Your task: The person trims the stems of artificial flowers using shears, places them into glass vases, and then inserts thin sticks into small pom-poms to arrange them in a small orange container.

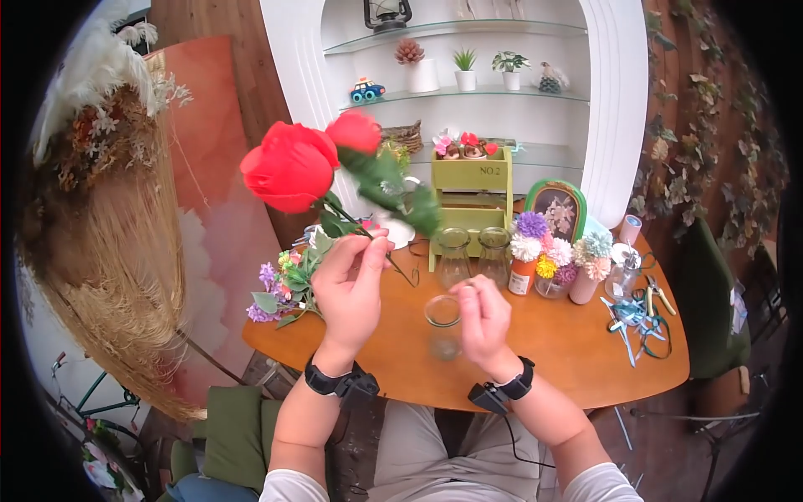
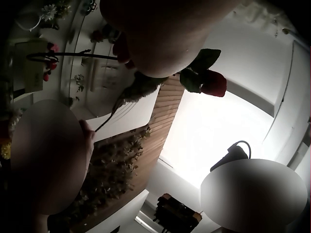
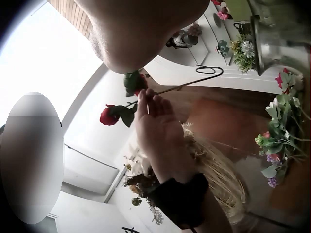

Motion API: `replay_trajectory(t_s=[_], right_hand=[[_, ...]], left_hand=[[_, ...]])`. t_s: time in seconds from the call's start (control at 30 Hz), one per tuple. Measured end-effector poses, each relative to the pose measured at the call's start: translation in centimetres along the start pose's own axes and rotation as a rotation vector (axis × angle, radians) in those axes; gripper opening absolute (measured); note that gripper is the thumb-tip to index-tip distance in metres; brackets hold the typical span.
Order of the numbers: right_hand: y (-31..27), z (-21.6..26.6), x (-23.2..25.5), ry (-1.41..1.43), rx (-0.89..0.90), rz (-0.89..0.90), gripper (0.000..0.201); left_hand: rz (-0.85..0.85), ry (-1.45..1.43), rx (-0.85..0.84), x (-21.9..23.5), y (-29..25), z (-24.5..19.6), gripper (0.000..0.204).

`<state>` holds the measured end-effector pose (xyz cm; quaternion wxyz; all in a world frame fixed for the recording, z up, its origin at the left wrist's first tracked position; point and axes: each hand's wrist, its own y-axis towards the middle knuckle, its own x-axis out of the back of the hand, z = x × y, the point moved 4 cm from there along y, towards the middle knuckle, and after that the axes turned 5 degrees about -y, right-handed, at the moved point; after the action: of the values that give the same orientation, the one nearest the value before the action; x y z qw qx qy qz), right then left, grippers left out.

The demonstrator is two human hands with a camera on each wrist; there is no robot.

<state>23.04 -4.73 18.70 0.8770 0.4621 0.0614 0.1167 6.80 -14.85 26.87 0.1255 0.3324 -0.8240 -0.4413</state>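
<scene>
My left hand (image 1: 350, 289) pinches the dark stem of a large red rose (image 1: 288, 167), raised above the table's left part. The stem's looped lower end shows in both wrist views. A second red rose (image 1: 355, 131), blurred, is beside the first, its green leaves (image 1: 401, 194) slanting down to the right. My right hand (image 1: 483, 322) has its fingers curled against the thumb; in the left wrist view, a thin stem (image 2: 106, 122) runs to the fingertips of this hand (image 2: 48, 155). An empty glass jar (image 1: 443, 339) stands beside it.
Two glass vases (image 1: 454, 251) stand behind my hands, before a green wooden rack (image 1: 471, 201). Pompom flowers (image 1: 548, 251) in containers, blue ribbons (image 1: 638, 322) and pliers (image 1: 661, 294) lie to the right. Mixed flowers (image 1: 280, 293) lie at the table's left edge.
</scene>
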Motion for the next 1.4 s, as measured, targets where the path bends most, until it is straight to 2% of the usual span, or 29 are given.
replay_trajectory(t_s=[0.07, 0.1, 0.17, 0.2, 0.3, 0.43, 0.53, 0.63, 0.67, 0.77, 0.8, 0.83, 0.9, 0.97, 1.03, 1.07, 1.17, 1.2, 1.33, 1.4], right_hand=[[-0.3, -0.5, 1.0, 0.014, -0.080, -0.062, 0.023], [-0.1, -0.7, 1.5, 0.056, -0.043, -0.137, 0.024], [0.0, -1.9, 3.2, 0.039, -0.118, -0.119, 0.023], [-0.1, -2.6, 3.8, 0.069, -0.147, -0.140, 0.022], [-1.0, -6.4, 5.9, 0.056, -0.168, -0.184, 0.025], [-3.7, -11.4, 7.6, 0.022, -0.196, -0.214, 0.026], [-4.5, -11.6, 7.6, -0.004, -0.242, -0.199, 0.026], [-4.9, -11.1, 6.8, -0.041, -0.282, -0.147, 0.025], [-5.2, -10.9, 6.5, -0.058, -0.293, -0.125, 0.024], [-5.8, -11.2, 6.0, -0.093, -0.296, -0.032, 0.021], [-6.1, -11.7, 6.0, -0.143, -0.227, -0.029, 0.021], [-6.1, -11.5, 6.1, -0.151, -0.228, -0.017, 0.021], [-5.9, -11.2, 5.9, -0.166, -0.228, -0.004, 0.020], [-5.9, -11.1, 5.9, -0.153, -0.246, -0.004, 0.020], [-6.0, -11.3, 5.8, -0.137, -0.259, -0.001, 0.020], [-6.0, -11.3, 5.8, -0.136, -0.265, 0.003, 0.020], [-6.0, -11.2, 5.6, -0.135, -0.278, 0.016, 0.020], [-6.0, -11.1, 5.6, -0.135, -0.278, 0.017, 0.020], [-6.0, -11.0, 5.5, -0.153, -0.276, 0.030, 0.021], [-6.0, -11.1, 5.5, -0.156, -0.274, 0.031, 0.021]], left_hand=[[-0.007, 0.011, 0.033, 0.5, -0.7, 0.9, 0.015], [-0.017, 0.000, 0.066, 1.0, -0.9, 1.4, 0.016], [-0.042, -0.025, 0.133, 2.2, -1.3, 2.4, 0.016], [-0.068, -0.027, 0.226, 2.9, -1.5, 2.9, 0.018], [-0.132, 0.010, 0.384, 6.9, -2.2, 6.2, 0.019], [-0.257, 0.129, 0.438, 13.4, -1.4, 11.2, 0.016], [-0.263, 0.164, 0.507, 16.7, -0.1, 13.6, 0.017], [-0.219, 0.259, 0.589, 17.6, 0.9, 15.8, 0.017], [-0.174, 0.313, 0.615, 18.0, 1.1, 17.0, 0.020], [-0.214, 0.466, 0.689, 19.2, 0.7, 22.4, 0.031], [-0.223, 0.627, 0.642, 19.2, 0.2, 23.4, 0.051], [-0.170, 1.033, 0.479, 19.9, -0.3, 25.4, 0.067], [-0.163, 1.092, 0.313, 18.1, -1.9, 24.9, 0.065], [-0.045, 1.076, 0.393, 17.0, -3.2, 25.0, 0.047], [0.017, 1.108, 0.419, 16.3, -4.5, 25.5, 0.040], [0.027, 1.113, 0.355, 15.6, -5.0, 25.1, 0.029], [0.173, 0.996, 0.359, 13.5, -5.7, 24.1, 0.023], [0.200, 1.009, 0.300, 12.5, -5.9, 23.4, 0.020], [0.415, 0.980, 0.330, 9.5, -7.1, 23.1, 0.025], [0.504, 1.062, 0.341, 8.5, -7.6, 23.1, 0.027]])
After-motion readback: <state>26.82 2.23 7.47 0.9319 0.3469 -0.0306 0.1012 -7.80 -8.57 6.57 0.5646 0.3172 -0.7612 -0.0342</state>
